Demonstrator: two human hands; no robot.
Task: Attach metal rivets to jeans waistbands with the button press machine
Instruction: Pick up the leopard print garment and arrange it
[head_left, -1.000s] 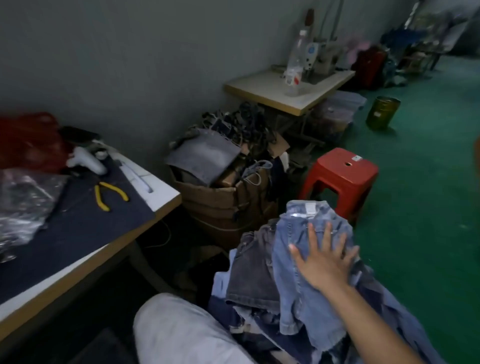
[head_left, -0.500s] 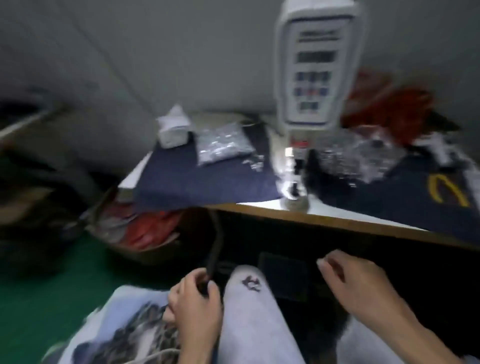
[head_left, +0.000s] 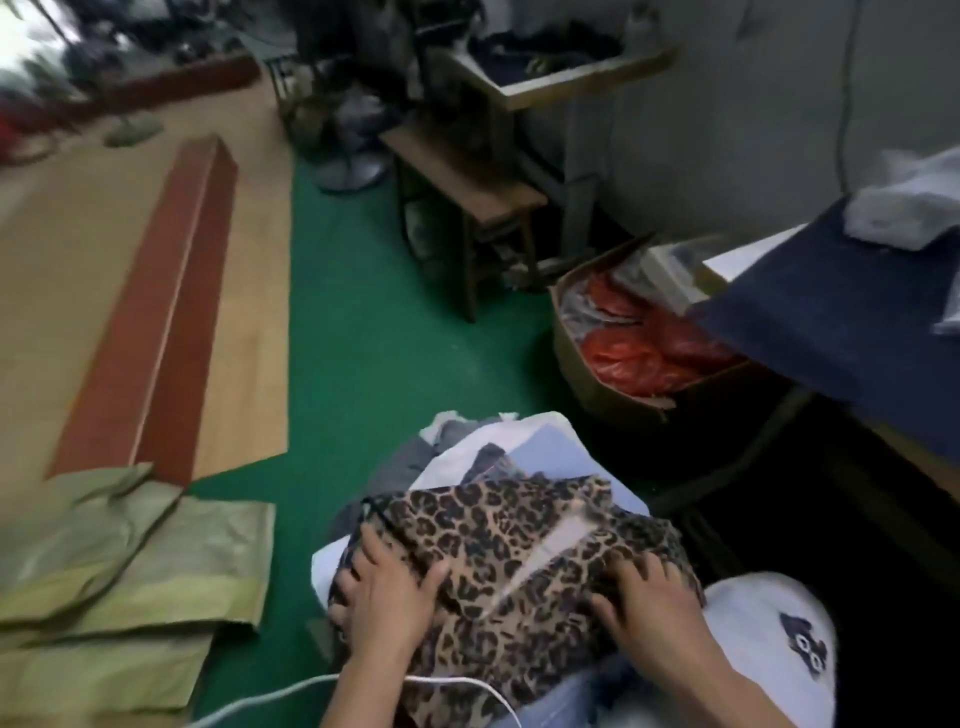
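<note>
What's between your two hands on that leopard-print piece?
Head view: only leopard-print garment between left hand and right hand, crossed by a pale strip.

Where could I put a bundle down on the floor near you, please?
The green floor is bare between the wooden flooring and the cardboard box of red bags. It is crowded by the stool and fan base. The paper sacks cover the near left. Both the left hand and right hand rest on the leopard-print garment.
</note>
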